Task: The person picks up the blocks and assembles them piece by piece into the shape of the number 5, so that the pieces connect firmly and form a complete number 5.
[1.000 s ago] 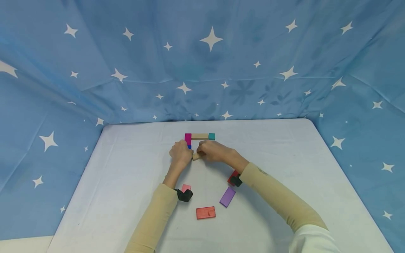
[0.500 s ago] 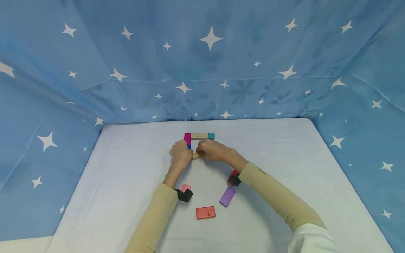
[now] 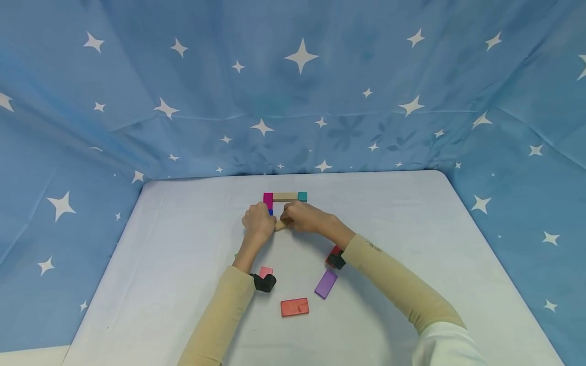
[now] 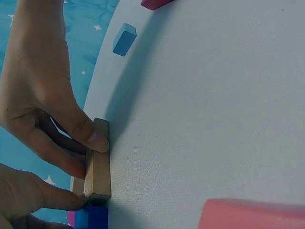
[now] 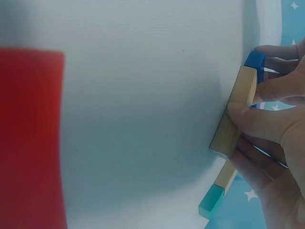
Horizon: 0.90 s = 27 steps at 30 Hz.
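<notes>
My left hand (image 3: 258,222) holds a blue block (image 5: 255,59) at the near end of a magenta block (image 3: 268,199); its thumb lies close to the wooden block's end. A plain wooden block (image 5: 236,110) is pinched between the thumb and fingers of my right hand (image 3: 304,217). In the left wrist view this wooden block (image 4: 100,174) meets the blue block (image 4: 97,217) end to end, or nearly so. Behind the hands, a second wooden block (image 3: 285,196) lies between the magenta block and a teal block (image 3: 302,196). My fingers hide part of the blue block.
On the white table (image 3: 389,203) nearer the body lie a pink block (image 3: 266,272), an orange-red block (image 3: 295,307), a purple block (image 3: 326,284) and a red block (image 3: 333,255) partly under the right wrist's camera. A star-patterned blue curtain (image 3: 274,91) encloses the table.
Both hands stay on the blocks with hardly any movement. The whole head view has shifted slightly, so everything appears a little further left.
</notes>
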Available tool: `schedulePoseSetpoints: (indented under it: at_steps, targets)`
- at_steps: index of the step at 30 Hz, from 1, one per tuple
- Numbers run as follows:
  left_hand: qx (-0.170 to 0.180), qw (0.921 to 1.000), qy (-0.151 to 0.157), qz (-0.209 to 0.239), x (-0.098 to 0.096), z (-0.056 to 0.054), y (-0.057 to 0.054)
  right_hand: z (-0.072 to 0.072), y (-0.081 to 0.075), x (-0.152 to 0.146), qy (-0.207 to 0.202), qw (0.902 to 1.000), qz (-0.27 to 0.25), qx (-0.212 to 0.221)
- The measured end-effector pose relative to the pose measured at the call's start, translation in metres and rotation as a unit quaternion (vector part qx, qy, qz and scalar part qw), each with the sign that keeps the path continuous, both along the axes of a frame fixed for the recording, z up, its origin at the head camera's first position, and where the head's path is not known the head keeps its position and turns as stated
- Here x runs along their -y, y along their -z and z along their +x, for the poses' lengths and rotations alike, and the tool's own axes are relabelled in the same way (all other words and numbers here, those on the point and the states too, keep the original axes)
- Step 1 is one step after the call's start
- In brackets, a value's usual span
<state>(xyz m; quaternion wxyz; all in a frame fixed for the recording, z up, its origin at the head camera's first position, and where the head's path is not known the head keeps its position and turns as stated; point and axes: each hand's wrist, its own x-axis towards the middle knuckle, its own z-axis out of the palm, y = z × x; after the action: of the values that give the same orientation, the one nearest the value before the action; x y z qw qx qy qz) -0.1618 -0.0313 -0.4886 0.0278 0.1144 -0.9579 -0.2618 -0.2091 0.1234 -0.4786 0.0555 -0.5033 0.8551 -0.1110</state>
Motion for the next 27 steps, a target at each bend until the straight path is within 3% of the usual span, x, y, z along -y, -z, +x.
schedulePoseSetpoints:
  at_steps: [12,27]
  targets:
    - [0.001,1.0,0.004,0.007,0.001,-0.001,0.001,0.003,-0.004,-0.003,0.034,0.9991,0.014,0.019]
    - [0.005,1.0,0.008,-0.001,0.001,0.0,0.0,0.006,-0.018,-0.028,0.089,0.9956,0.025,0.017]
